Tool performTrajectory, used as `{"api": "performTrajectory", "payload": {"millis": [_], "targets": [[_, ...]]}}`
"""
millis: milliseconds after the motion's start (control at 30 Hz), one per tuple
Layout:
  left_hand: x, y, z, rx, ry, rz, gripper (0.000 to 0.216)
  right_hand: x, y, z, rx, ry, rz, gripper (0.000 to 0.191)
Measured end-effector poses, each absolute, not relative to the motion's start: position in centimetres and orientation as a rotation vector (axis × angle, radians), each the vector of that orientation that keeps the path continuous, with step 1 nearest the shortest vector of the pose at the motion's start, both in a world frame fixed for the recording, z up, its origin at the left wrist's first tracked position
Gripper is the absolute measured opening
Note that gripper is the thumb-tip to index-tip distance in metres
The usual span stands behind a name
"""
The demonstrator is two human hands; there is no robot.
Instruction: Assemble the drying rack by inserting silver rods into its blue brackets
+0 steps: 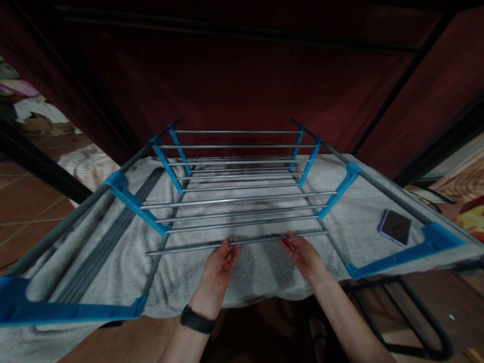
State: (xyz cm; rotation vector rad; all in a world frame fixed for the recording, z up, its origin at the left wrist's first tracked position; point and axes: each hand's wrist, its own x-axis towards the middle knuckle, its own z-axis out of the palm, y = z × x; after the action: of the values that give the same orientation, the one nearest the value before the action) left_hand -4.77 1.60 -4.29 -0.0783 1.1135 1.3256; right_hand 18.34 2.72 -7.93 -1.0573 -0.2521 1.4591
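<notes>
I have a slim, straight, grey metal rod in a two-handed grip, thumb and fingertips of my left hand and right hand closed lightly on it, palms turned up, a bare stretch of metal between them. The rod lies nearest to me, across the open front part of a grey metal rack with bright blue plastic brackets. Its left end sticks out past the lower left side tube; its right end comes up to the lower right side tube. Whether it rests on those tubes or is held just above them, I cannot tell.

I judge the step in hand to be placing this one rod among the crossbars. The next move, as I read it, calls for both hands working together, sliding the rod rightward until its ends sit evenly, without knocking the brackets.

Left of the crossbars, a bundle of loose grey rods lies on the soft grey fleecy cloth beneath everything. Towards the right is a purple-edged phone with a dark screen.

I can read no brand, label or writing on the rod, rack, phone or my plain black wristband.
</notes>
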Motion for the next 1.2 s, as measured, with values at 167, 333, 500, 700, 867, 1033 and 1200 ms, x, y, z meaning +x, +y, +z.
{"api": "performTrajectory", "payload": {"millis": [167, 333, 500, 700, 867, 1033, 1200], "targets": [[-5.9, 2.3, -3.3, -0.130, 1.166, 1.363, 0.021, 19.7, 3.0, -7.4, -1.061, -0.207, 1.423, 0.012], [-7.2, 2.8, -2.4, -0.190, 1.167, 1.404, 0.020, 20.5, 3.2, -6.7, -1.075, -0.164, 1.386, 0.013], [-9.2, 3.5, -2.4, -0.181, 1.158, 1.474, 0.021, 21.0, 3.3, -6.5, -1.076, -0.153, 1.383, 0.010], [-11.8, 4.1, -2.3, -0.191, 1.158, 1.521, 0.027, 21.7, 3.3, -6.6, -1.061, -0.137, 1.367, 0.010], [-13.3, 4.1, -2.2, -0.183, 1.169, 1.580, 0.030, 22.2, 3.3, -6.6, -1.032, -0.142, 1.377, 0.011], [-14.3, 4.4, -2.4, -0.199, 1.196, 1.598, 0.025, 22.1, 3.4, -6.4, -1.047, -0.137, 1.405, 0.011], [-14.7, 4.6, -2.2, -0.200, 1.207, 1.607, 0.023, 22.0, 3.4, -6.2, -1.056, -0.125, 1.415, 0.011]]}}
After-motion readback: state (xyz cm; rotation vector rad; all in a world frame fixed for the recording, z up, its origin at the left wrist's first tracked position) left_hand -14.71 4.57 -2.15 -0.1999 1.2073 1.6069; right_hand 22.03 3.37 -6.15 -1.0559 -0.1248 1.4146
